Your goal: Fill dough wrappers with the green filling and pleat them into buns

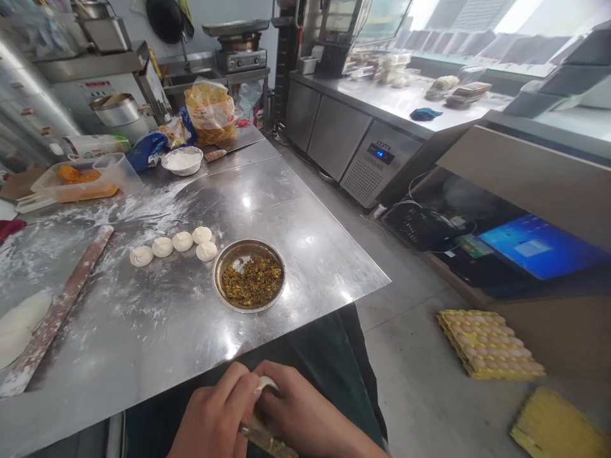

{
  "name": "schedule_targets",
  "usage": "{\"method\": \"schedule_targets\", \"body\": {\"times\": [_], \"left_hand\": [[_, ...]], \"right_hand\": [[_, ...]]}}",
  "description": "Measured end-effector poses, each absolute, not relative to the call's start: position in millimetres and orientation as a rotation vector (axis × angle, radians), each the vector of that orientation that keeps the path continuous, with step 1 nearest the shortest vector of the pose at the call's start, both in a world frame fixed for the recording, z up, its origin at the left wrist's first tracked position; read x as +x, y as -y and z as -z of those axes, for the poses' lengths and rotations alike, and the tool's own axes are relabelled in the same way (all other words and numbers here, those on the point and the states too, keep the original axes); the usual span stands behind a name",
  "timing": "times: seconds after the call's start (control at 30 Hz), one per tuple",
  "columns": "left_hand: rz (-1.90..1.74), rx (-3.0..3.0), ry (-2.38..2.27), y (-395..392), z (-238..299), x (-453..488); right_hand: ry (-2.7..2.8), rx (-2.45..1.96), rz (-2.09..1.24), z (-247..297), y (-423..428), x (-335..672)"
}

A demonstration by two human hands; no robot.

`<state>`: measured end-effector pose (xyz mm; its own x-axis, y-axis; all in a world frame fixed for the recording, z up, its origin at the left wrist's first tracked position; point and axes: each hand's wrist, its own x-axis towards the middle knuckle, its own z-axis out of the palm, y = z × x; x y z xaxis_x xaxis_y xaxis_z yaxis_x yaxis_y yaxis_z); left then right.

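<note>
Here, left hand (214, 410) and right hand (298, 404) hold pale dough (268, 383), flat tool (268, 440) beneath, by worktop's (162, 337) near edge; dough likely soft, light, easily torn: best pinched at rim.

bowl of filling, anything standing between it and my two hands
Nothing visible does: only the near edge of the table lies between the bowl and your left hand and right hand. The buns sit left of it.

A steel table (310, 210) carries buns (182, 241) and a bowl (230, 257)
</note>
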<state>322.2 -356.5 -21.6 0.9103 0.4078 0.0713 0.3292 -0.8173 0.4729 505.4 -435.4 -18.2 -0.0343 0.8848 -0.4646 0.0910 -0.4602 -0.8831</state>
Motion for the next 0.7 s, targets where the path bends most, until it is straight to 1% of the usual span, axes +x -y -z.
{"method": "schedule_targets", "body": {"times": [0.07, 0.13, 0.23, 0.33, 0.47, 0.6, 0.7], "left_hand": [[-0.231, 2.637, -0.510, 355.5, 24.4, 321.5], [-0.240, 2.613, -0.525, 352.9, 26.2, 321.4], [-0.338, 2.491, -0.628, 348.3, 24.5, 322.3], [-0.444, 2.456, -0.660, 345.7, 22.1, 323.9], [-0.396, 2.501, -0.597, 346.6, 22.9, 324.6], [-0.387, 2.515, -0.600, 349.6, 22.0, 324.9], [-0.323, 2.629, -0.550, 350.2, 20.7, 324.8]], "right_hand": [[1.117, -1.579, -1.538, 15.7, 434.2, 510.0], [1.088, -1.464, -1.607, 14.5, 433.8, 515.0], [0.836, -1.178, -1.729, 18.3, 435.7, 519.2], [0.708, -1.047, -1.684, 25.3, 438.5, 517.4], [0.726, -1.041, -1.648, 27.7, 438.9, 512.8], [0.719, -1.179, -1.647, 23.3, 436.8, 511.7], [0.841, -1.253, -1.577, 20.6, 435.0, 511.9]]}}
